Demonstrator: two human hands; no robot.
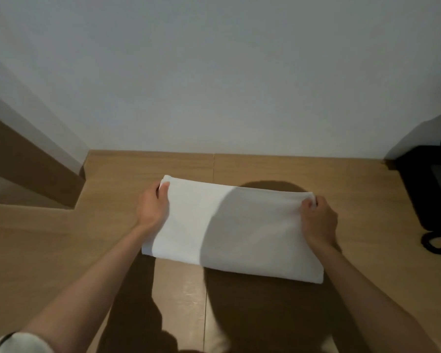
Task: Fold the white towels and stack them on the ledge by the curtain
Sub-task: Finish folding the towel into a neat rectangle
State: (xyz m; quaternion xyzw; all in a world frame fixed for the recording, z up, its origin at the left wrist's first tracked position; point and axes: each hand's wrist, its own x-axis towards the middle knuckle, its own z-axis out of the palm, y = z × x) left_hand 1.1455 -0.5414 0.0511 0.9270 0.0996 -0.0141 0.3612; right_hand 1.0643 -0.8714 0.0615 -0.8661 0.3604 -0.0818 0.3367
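Towel: folded white rectangular cloth towel (229, 225), lying flat at frame centre on the light brown wooden tabletop (354, 200).
Left hand (152, 207): pinches the towel's upper-left corner.
Right hand (320, 220): fingers curled, gripping the upper-right corner.
Right edge: black telephone (433, 189).

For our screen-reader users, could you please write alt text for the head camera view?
A person's left hand and right hand pinch the far corners of a folded white rectangular cloth towel on a light brown wooden surface against a pale wall. A black corded telephone sits at the right edge.
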